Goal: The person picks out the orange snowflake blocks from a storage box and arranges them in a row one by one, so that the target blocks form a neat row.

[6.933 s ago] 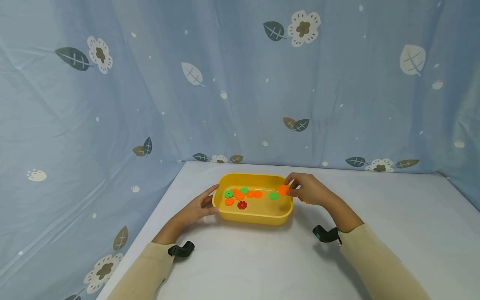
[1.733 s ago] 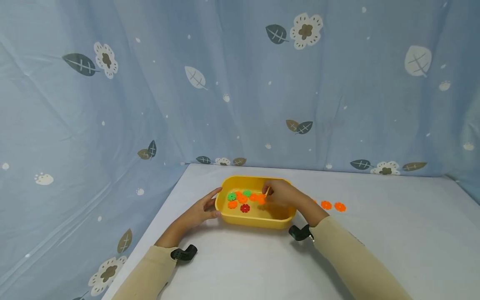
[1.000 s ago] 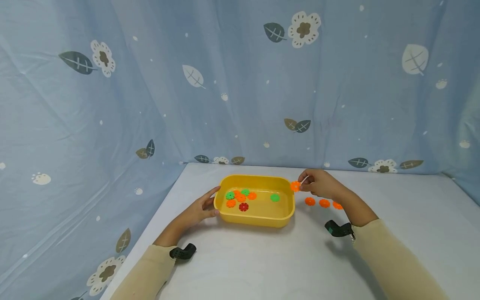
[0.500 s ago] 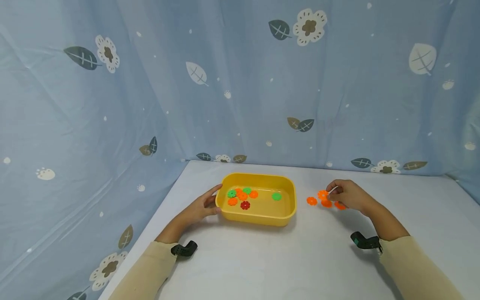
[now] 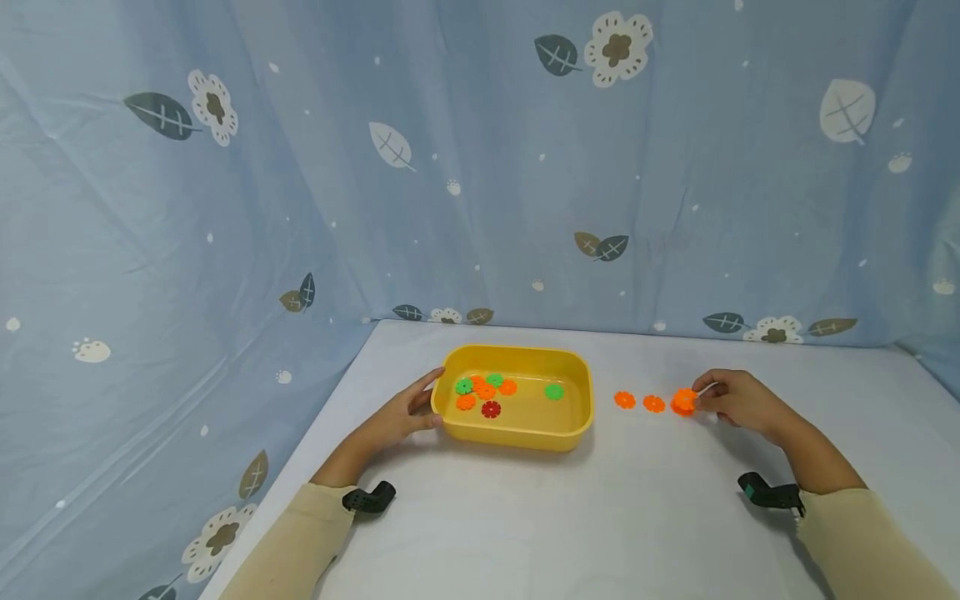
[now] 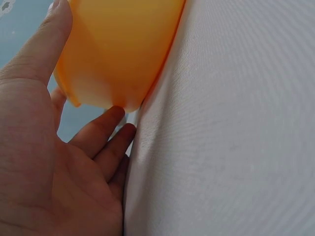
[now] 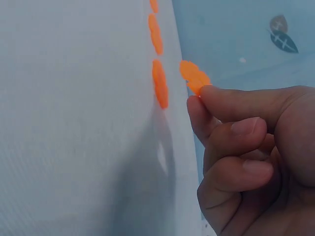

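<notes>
In the head view, my right hand [image 5: 746, 404] pinches an orange notched plastic snowflake disc [image 5: 686, 397] between thumb and index finger. The right wrist view shows this held disc [image 7: 193, 73] raised off the table, apart from the flat row. Beneath it in the head view, another orange disc is mostly covered; two more, a middle disc [image 5: 654, 404] and a left disc [image 5: 625, 400], lie to its left. My left hand [image 5: 397, 417] holds the left end of a yellow tray [image 5: 517, 437], with the thumb [image 6: 42, 46] and fingertips against its wall.
Inside the tray lie several orange discs [image 5: 466, 402], a red disc [image 5: 491, 409] and green discs [image 5: 553, 392]. The tray stands on a white-covered table [image 5: 540, 517]. A blue patterned curtain [image 5: 480, 200] hangs behind and to the left.
My right hand took an orange disc out of the tray and carried it rightward, past the row, to above the row's right-hand disc. My left hand has stayed at the tray's left end.
</notes>
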The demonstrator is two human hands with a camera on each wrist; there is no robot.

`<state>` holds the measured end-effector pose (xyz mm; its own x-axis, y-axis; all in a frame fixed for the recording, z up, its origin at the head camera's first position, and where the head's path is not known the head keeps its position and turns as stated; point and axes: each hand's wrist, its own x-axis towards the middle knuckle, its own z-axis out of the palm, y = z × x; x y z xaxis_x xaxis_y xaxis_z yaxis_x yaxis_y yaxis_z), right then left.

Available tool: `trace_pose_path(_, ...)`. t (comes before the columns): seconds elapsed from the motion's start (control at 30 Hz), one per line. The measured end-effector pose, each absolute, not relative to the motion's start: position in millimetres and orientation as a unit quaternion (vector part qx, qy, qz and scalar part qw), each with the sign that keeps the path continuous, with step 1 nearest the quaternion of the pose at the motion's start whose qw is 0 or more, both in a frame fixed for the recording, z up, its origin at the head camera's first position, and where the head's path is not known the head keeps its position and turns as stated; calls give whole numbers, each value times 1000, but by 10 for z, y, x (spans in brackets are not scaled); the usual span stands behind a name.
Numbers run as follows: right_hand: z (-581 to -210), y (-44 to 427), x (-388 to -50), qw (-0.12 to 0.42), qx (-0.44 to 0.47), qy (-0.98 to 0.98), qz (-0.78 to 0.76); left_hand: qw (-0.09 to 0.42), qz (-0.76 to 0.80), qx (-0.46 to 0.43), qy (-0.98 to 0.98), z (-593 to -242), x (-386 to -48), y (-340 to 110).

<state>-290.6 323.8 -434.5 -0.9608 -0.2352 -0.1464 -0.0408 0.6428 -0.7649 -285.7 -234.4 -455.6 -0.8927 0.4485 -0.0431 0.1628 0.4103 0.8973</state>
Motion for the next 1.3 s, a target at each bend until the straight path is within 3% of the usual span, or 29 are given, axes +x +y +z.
trace_pose_path(0.83,-4389,3521,-2896,136,-17,913,-383,135,510,182,830,-4612,-2887,-2351)
trace_pose_path(1.3,-4396,3530,-2900,143,0,915,-376,143,518,180,824,-4308,-2706,-2249)
